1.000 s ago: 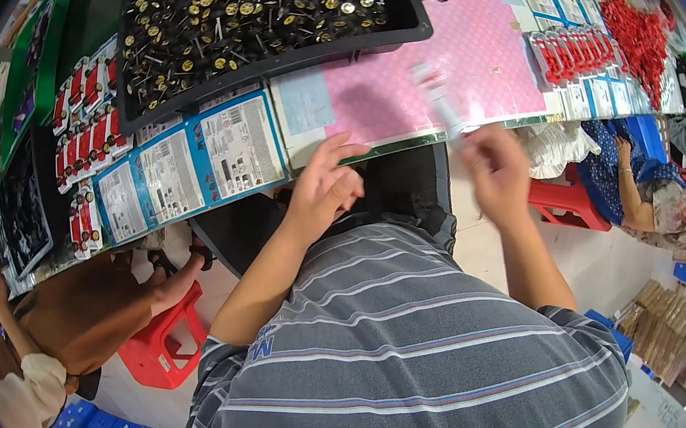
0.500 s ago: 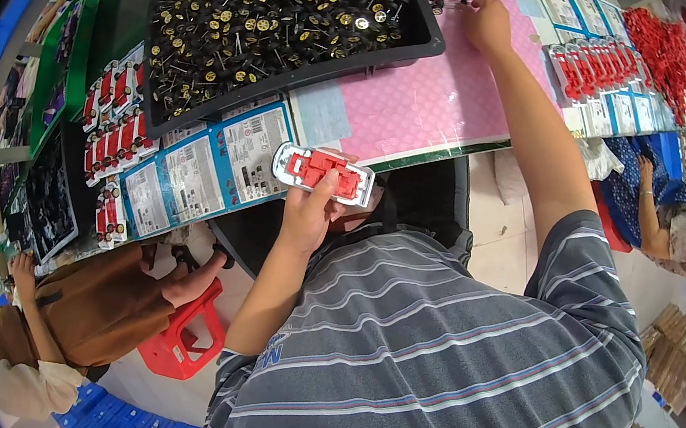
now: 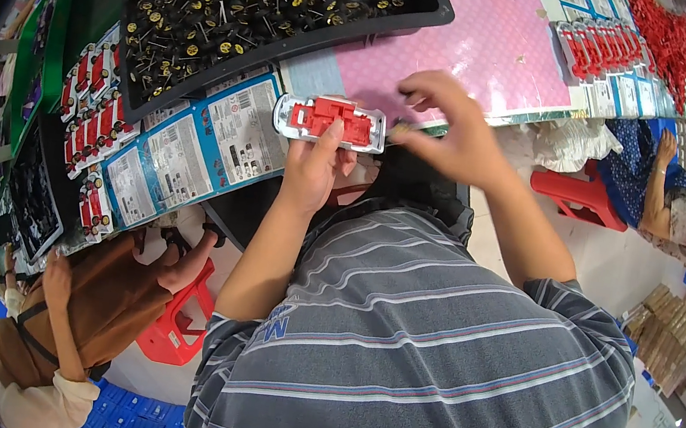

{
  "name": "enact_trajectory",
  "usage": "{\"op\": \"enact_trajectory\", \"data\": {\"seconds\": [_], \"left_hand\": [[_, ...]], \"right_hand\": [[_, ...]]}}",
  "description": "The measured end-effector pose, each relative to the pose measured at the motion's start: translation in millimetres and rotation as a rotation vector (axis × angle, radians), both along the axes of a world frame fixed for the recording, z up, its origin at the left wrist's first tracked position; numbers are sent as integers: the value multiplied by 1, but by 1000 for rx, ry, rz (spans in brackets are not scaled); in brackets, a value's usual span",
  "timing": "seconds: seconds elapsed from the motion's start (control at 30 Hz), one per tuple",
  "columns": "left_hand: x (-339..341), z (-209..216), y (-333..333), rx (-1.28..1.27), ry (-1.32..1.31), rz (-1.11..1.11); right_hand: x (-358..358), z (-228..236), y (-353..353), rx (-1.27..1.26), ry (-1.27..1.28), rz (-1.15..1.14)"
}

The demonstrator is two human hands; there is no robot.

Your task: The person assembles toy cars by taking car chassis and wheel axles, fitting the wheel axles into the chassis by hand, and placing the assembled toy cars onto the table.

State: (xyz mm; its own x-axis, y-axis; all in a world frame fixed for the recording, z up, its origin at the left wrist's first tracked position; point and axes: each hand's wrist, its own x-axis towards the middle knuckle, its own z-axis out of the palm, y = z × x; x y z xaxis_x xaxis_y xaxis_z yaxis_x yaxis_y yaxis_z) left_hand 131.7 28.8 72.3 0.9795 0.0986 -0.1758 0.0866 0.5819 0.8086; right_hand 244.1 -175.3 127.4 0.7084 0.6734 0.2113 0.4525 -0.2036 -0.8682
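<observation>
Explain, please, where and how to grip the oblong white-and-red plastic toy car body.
Probably grip the toy car body by its white right end, from the right: it extends left to right, that end is uncovered, and the left hand holds its middle.

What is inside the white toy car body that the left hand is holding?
Inside the white toy car body sits a red part. The left hand covers a little of it; whatever lies beneath the red part is covered and cannot be seen.
</observation>
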Motion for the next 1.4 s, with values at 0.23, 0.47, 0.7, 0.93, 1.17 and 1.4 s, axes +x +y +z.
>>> {"op": "enact_trajectory", "data": {"seconds": [0.23, 0.47, 0.7, 0.93, 1.17, 1.4], "left_hand": [[-6, -1, -7, 12, 19, 46], [-23, 10, 1, -97, 26, 152], [-28, 2, 5, -115, -20, 99], [-31, 4, 0, -94, -34, 128], [-33, 7, 3, -125, -24, 130], [-31, 6, 2, -107, -29, 102]], "right_hand": [[-26, 5, 34, -136, 70, 30], [-17, 20, 49, -88, -232, 157], [107, 29, 77, -260, -589, -222], [140, 27, 84, -436, -422, -182], [120, 25, 53, -34, 96, -264], [118, 18, 39, 1, 169, -151]]}}
